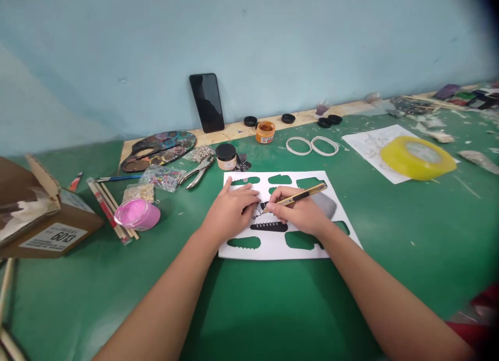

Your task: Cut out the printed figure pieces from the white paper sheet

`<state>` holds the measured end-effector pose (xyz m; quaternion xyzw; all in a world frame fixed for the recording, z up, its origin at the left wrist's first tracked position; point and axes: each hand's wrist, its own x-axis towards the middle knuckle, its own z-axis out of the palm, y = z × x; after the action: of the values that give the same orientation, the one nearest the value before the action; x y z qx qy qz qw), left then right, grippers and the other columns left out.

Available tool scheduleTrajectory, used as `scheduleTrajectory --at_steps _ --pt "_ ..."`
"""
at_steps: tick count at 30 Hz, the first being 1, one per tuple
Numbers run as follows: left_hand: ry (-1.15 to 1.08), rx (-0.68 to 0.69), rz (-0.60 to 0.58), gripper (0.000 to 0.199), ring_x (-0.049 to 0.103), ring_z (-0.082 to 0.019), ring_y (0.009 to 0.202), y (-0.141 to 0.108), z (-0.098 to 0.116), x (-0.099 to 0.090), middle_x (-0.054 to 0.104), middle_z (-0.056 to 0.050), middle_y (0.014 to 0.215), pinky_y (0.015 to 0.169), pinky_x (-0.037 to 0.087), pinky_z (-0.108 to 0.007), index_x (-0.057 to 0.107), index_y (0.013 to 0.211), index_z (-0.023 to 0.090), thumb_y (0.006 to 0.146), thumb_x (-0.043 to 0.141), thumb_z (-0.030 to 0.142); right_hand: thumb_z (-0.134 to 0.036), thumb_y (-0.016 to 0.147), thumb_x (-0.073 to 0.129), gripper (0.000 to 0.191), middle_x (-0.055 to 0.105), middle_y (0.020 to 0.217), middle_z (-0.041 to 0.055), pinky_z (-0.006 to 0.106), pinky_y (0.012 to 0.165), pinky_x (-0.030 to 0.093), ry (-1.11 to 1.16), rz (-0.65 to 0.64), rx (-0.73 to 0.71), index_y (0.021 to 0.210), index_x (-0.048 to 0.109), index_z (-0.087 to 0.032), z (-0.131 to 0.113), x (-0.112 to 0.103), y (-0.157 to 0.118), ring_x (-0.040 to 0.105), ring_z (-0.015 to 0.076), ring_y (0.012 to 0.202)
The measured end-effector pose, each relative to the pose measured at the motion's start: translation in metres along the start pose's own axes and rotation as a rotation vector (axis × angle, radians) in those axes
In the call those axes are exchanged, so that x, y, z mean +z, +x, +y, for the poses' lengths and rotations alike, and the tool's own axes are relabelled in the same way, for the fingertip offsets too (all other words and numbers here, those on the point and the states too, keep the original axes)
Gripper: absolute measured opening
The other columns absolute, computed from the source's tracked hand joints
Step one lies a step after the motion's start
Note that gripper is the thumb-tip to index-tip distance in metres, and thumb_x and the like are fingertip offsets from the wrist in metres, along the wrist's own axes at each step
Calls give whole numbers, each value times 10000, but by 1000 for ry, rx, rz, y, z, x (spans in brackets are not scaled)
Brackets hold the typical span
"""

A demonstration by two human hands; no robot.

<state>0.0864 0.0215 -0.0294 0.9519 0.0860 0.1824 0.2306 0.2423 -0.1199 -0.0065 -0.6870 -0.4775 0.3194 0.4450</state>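
Observation:
A white sheet of paper [237,253] with several cut-out holes lies on the green table, and the green shows through the holes. Black printed shapes, one a strip with a zigzag line [268,227], remain on its middle. My left hand [232,207] lies flat on the sheet's left part, fingers stretched out and holding nothing. In my right hand [298,211] is a yellow and black utility knife [302,194], gripped like a pen and slanting up to the right. Its tip is at the black shapes near my left fingertips. My right hand covers part of the sheet.
Behind the sheet are pliers [198,171], a black-lidded jar [226,157], an orange jar [265,132] and two white rings [312,146]. A phone [207,102] leans on the wall. A pink tub [138,214] and cardboard box [50,226] stand left; a yellow tape roll [405,163] lies right.

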Motion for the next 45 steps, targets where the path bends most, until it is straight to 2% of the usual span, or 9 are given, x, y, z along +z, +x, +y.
scheduleTrajectory --at_steps 3,6,8,12,17,22,31,38,45 --pt "106 -7 -28 288 493 -310 1322 0 3 -2 660 -18 1278 1159 178 -676 704 1122 257 917 520 173 -355 845 646 172 558 594 -48 250 491 422 73 40 17 782 570 -214 3 -1 1 520 112 492" --pt "112 -14 -28 277 500 -301 1295 -2 4 -2 619 -52 1324 1145 256 -636 694 1163 260 927 549 258 -362 844 642 182 559 612 -43 252 494 429 61 63 23 788 558 -211 3 -2 1 517 112 499" --pt "108 -11 -24 310 507 -291 1277 -3 4 -3 583 -80 1350 1148 262 -622 669 1211 250 925 551 270 -360 841 644 166 565 623 -43 259 501 438 43 107 17 831 566 -213 3 -1 0 522 116 501" --pt "122 -42 -11 286 539 -278 1194 -3 5 -3 625 -73 1237 1147 254 -619 686 1172 255 920 552 271 -358 843 644 181 600 637 -42 275 525 470 49 173 19 952 592 -223 3 0 0 567 131 519" --pt "47 -8 33 245 537 -264 1206 -3 5 -2 665 -45 1207 1163 216 -602 698 1131 266 921 601 347 -406 823 673 230 619 630 -15 273 516 482 133 133 59 781 583 -199 4 -1 0 567 125 518" --pt "21 59 120 192 567 -238 1164 -3 3 1 701 -27 1133 1165 218 -557 721 1038 255 875 695 352 -416 809 687 238 649 653 3 269 531 499 175 80 55 803 626 -186 1 -2 0 580 123 540" --pt "-13 122 214 107 625 -197 1030 -1 -1 4 712 -28 1059 1091 323 -469 749 927 258 902 670 326 -411 811 701 233 646 646 -7 263 536 492 198 72 53 782 630 -191 1 -1 1 580 121 546" --pt "-33 159 222 133 632 -196 1014 -1 -3 5 716 -29 1046 1054 354 -443 747 934 254 880 695 364 -403 819 704 217 661 662 -6 265 533 494 183 74 54 771 631 -205 3 -1 0 587 126 548" --pt "-12 187 244 153 636 -183 961 0 -4 5 718 -25 1006 992 396 -423 761 907 275 923 638 365 -387 818 704 198 668 673 1 272 531 492 141 62 37 734 645 -218 5 -1 2 594 137 556"
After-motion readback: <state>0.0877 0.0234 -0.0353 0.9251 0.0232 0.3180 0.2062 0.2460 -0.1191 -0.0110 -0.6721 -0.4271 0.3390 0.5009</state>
